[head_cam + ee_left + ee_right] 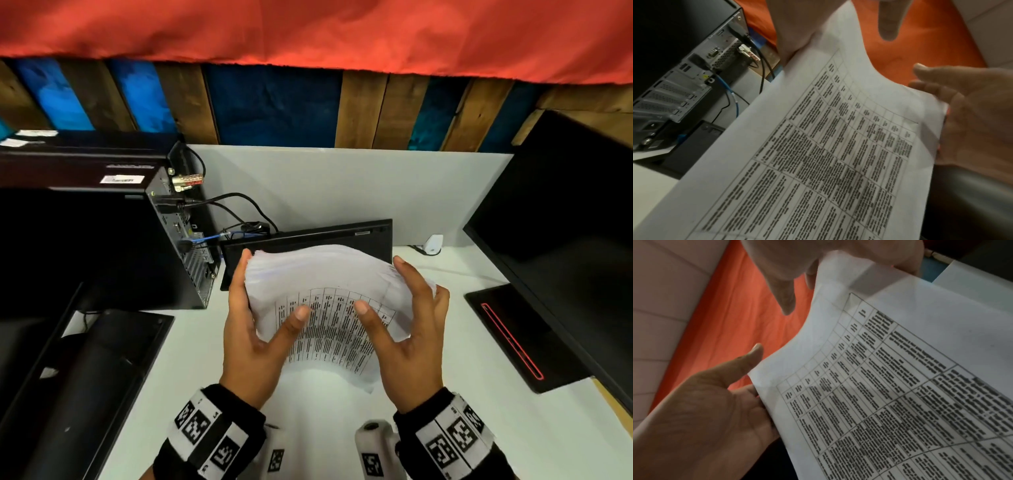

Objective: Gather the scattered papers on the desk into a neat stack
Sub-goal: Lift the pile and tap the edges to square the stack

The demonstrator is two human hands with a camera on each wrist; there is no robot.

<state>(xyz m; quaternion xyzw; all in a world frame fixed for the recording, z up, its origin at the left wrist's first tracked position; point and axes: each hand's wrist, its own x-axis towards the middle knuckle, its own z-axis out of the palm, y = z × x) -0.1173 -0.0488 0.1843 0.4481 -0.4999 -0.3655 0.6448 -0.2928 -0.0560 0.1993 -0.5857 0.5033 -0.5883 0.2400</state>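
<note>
Holding the papers point(329, 308) up off the white surface point(462, 394), the person has the bundle squarely between both hands, its long axis running left to right. The left hand point(255, 339) clasps the left edge and the right hand point(404, 342) the right edge, fingers behind, thumbs on the printed face. Neither hand is nearer, the sheets are fanned along the top, and squaring them looks likely to mean a straight drop onto the surface below.

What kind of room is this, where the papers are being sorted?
Likely an office workstation: a white desk carries a black computer tower with cables plugged in, a dark monitor at the right, and a keyboard propped against the partition.
</note>
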